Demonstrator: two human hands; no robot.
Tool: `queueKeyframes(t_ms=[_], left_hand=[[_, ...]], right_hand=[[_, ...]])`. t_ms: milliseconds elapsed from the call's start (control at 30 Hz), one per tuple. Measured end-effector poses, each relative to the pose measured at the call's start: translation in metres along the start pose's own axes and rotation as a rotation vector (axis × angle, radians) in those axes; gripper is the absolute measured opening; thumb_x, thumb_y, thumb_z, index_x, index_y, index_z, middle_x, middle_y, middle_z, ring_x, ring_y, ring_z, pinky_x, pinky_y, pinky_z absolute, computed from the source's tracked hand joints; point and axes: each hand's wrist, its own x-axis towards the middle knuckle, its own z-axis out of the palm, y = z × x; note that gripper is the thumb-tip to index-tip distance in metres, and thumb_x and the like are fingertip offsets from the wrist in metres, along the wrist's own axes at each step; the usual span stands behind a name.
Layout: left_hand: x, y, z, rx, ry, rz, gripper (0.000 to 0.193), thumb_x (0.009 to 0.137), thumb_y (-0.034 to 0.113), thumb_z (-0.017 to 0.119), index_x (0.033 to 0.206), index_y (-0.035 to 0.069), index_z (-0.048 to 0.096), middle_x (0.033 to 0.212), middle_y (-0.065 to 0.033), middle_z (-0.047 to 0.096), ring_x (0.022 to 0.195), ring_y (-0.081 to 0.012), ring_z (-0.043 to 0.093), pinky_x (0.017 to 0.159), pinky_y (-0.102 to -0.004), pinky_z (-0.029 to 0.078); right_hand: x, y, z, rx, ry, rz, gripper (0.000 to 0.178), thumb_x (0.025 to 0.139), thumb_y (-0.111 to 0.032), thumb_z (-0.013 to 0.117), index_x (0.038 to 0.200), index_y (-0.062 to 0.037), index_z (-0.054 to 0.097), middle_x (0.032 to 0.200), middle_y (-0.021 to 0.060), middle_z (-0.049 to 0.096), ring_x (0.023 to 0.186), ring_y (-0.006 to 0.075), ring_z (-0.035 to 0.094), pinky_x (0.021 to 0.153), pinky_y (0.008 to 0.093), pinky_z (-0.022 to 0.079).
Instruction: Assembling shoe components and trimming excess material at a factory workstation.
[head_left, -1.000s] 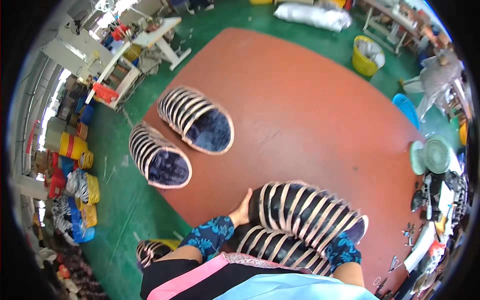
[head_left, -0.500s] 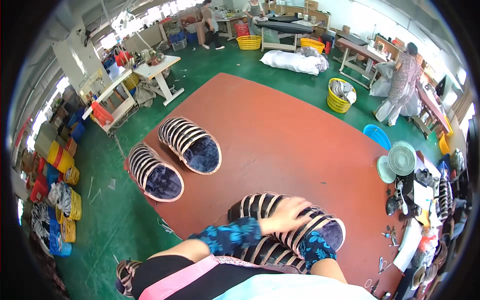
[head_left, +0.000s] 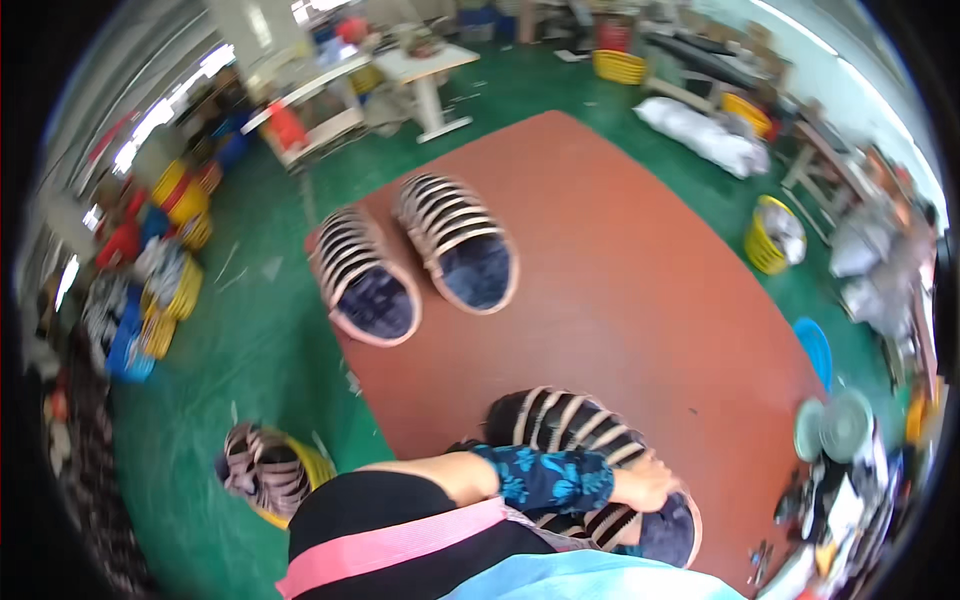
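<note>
In front of me, a row of nested slippers [head_left: 565, 422] with dark uppers and beige edges lies on the red-brown table [head_left: 600, 300]. My left hand [head_left: 645, 484] is curled over its right end, beside the dark plush insole [head_left: 670, 528] of the end slipper. A second striped row [head_left: 612, 522] shows partly below my left forearm in its blue floral sleeve. My right hand is hidden; only a bit of teal, perhaps its sleeve, shows below the left hand. Farther off, a left slipper row [head_left: 365, 280] and a right slipper row [head_left: 460, 240] lie side by side.
A yellow basket [head_left: 320, 465] with striped pieces stands on the floor at my left. A green fan [head_left: 846, 426] and small tools [head_left: 760, 560] sit along the table's right side. Beyond are a blue basket [head_left: 815, 352], a yellow basket [head_left: 765, 235] and a white worktable [head_left: 425, 62].
The view has swung to the right and down. My left hand has moved from atop the near slippers to their right end. My right sleeve has mostly gone out of sight.
</note>
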Motion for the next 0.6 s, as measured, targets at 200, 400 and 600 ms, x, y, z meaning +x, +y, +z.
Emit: queueKeyframes(t_ms=[200,400,600], left_hand=[[0.031,-0.026,0.031,0.123,-0.155,-0.107,0.050,0.094,0.029,0.072,0.138,0.007,0.076,0.131,-0.0202,0.081,0.128,-0.0383,0.076,0.121,-0.0771,0.038],[0.029,-0.024,0.049,-0.070,0.106,0.301,0.079,0.108,0.018,0.056,0.179,-0.003,0.030,0.186,-0.0230,0.034,0.176,-0.0415,0.025,0.141,-0.0641,0.021],[0.002,-0.002,0.079,-0.054,0.005,0.673,0.027,0.094,0.029,0.071,0.080,0.009,0.082,0.096,-0.0075,0.080,0.100,-0.0269,0.069,0.116,-0.0501,0.048]], right_hand=[[-0.010,-0.119,0.090,-0.057,0.241,0.115,0.054,0.115,-0.026,0.060,0.161,0.0029,0.052,0.142,0.0196,0.074,0.120,0.0284,0.077,0.109,0.0449,0.061],[-0.026,-0.079,0.007,0.575,0.391,-0.020,0.056,0.120,-0.034,0.059,0.164,0.0019,0.055,0.163,0.0135,0.064,0.154,0.0262,0.056,0.135,0.0436,0.039],[-0.094,-0.047,-0.004,0.769,0.561,-0.042,0.059,0.118,-0.041,0.062,0.160,0.0007,0.063,0.158,0.0105,0.066,0.155,0.0248,0.054,0.133,0.0408,0.040]])
